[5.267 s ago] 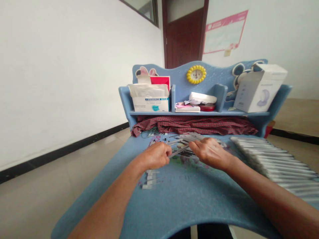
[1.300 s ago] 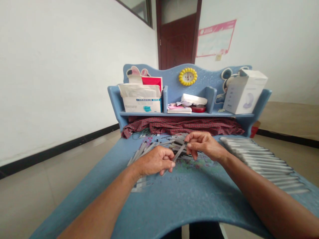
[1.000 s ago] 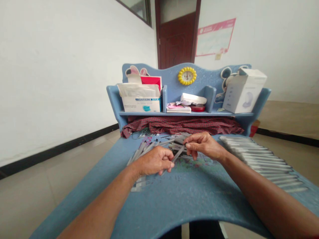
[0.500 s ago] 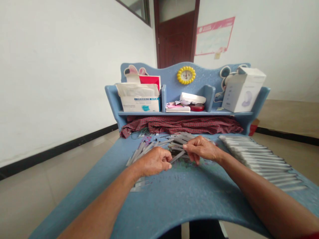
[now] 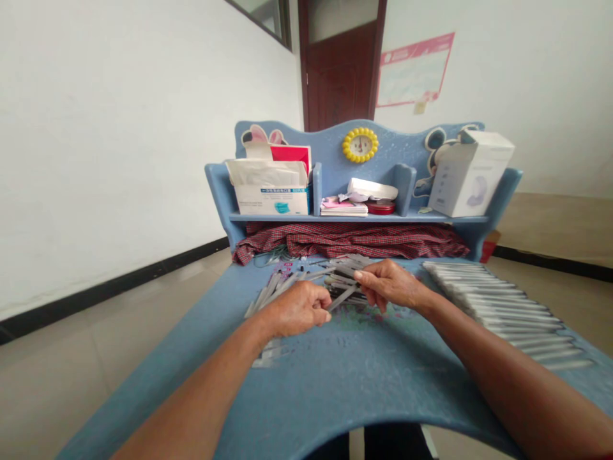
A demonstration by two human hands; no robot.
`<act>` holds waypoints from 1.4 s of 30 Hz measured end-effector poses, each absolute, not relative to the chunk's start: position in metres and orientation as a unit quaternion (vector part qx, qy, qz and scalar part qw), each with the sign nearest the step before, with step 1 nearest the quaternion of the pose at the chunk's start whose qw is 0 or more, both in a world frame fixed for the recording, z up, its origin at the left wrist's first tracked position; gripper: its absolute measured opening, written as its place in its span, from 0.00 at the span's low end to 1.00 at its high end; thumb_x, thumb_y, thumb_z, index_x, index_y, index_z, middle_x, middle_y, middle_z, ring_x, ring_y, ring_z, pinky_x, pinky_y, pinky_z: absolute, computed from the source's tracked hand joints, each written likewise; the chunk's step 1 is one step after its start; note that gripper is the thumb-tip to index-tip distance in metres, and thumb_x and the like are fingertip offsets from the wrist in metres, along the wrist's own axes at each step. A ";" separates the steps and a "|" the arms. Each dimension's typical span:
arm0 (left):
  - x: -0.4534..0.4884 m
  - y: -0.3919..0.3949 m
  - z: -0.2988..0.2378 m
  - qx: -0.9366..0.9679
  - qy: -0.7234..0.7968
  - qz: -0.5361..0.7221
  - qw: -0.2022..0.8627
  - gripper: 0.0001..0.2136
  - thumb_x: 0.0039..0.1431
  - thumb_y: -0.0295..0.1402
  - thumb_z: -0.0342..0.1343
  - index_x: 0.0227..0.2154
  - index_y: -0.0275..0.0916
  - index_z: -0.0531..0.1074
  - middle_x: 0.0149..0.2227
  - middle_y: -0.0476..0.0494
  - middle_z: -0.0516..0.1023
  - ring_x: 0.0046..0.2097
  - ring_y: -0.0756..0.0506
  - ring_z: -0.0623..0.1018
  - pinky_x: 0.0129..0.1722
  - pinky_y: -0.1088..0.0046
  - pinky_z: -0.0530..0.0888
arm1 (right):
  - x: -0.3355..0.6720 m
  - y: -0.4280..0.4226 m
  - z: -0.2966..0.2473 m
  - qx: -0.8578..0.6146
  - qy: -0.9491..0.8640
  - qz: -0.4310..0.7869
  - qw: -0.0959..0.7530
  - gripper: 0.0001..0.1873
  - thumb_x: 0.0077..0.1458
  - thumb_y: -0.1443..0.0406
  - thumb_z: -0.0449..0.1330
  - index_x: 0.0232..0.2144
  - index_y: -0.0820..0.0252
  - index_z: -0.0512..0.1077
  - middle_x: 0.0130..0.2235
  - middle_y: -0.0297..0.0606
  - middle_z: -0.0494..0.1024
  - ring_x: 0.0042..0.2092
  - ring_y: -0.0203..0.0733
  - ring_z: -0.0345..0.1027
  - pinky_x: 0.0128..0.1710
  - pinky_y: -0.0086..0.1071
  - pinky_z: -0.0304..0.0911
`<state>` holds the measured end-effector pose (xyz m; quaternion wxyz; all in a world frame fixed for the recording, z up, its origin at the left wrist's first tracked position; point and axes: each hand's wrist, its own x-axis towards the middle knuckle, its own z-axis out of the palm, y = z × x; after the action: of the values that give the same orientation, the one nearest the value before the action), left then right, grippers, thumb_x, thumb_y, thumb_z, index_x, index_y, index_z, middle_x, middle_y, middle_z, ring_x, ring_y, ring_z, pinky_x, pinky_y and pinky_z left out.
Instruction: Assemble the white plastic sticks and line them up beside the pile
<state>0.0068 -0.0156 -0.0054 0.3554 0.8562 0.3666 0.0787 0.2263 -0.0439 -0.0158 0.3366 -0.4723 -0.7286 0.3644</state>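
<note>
Between my two hands a slim, frosted pen (image 5: 343, 298) slants up to the right. My left hand (image 5: 297, 309) is closed around its lower end, with thumb and forefinger pressed together. The thumb and fingers of my right hand (image 5: 391, 285) pinch the upper end. Just behind them lies a loose pile of pens and dark-tipped parts (image 5: 342, 276), partly covered by the hands. More clear tubes (image 5: 271, 291) lie left of my left hand, some hidden under the wrist. On the right, a neat row of pens (image 5: 510, 313) runs along the table, beyond my right forearm.
The blue table (image 5: 306, 396) curves inward at the front. A shelf at its back carries a mask box (image 5: 272, 200), booklets (image 5: 342, 208), a red round tin (image 5: 380, 208) and a white box (image 5: 469, 176). Checked cloth (image 5: 354, 241) lies bunched under the shelf.
The whole view has shifted very slightly. Both hands keep their hold on the pen, in almost the same place.
</note>
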 end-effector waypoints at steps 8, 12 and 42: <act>0.007 -0.016 -0.004 0.865 0.362 0.085 0.337 0.04 0.44 0.32 0.52 0.21 0.37 0.65 0.17 0.57 0.60 0.21 0.53 0.61 0.21 0.77 0.53 | 0.226 -0.045 -0.014 -0.482 -0.736 0.358 0.314 0.25 0.52 0.47 0.50 0.17 0.62 0.62 0.15 0.31 0.68 0.14 0.30 0.61 0.12 0.22 0.52; 0.007 -0.016 -0.004 0.864 0.360 0.089 0.341 0.03 0.45 0.32 0.51 0.22 0.37 0.65 0.16 0.57 0.61 0.20 0.53 0.62 0.21 0.77 0.52 | 0.227 -0.045 -0.013 -0.464 -0.731 0.374 0.332 0.22 0.50 0.48 0.54 0.23 0.63 0.65 0.19 0.32 0.71 0.16 0.31 0.64 0.15 0.22 0.56; 0.009 -0.015 -0.004 0.879 0.365 0.086 0.294 0.03 0.43 0.31 0.52 0.20 0.37 0.65 0.18 0.55 0.62 0.22 0.52 0.63 0.22 0.77 0.52 | 0.222 -0.046 -0.016 -0.486 -0.743 0.354 0.295 0.24 0.52 0.49 0.52 0.15 0.61 0.61 0.15 0.30 0.68 0.14 0.30 0.62 0.12 0.22 0.52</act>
<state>0.0085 -0.0151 -0.0043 0.2942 0.8793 0.3647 0.0856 0.2222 -0.0458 -0.0161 0.2947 -0.4861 -0.7429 0.3535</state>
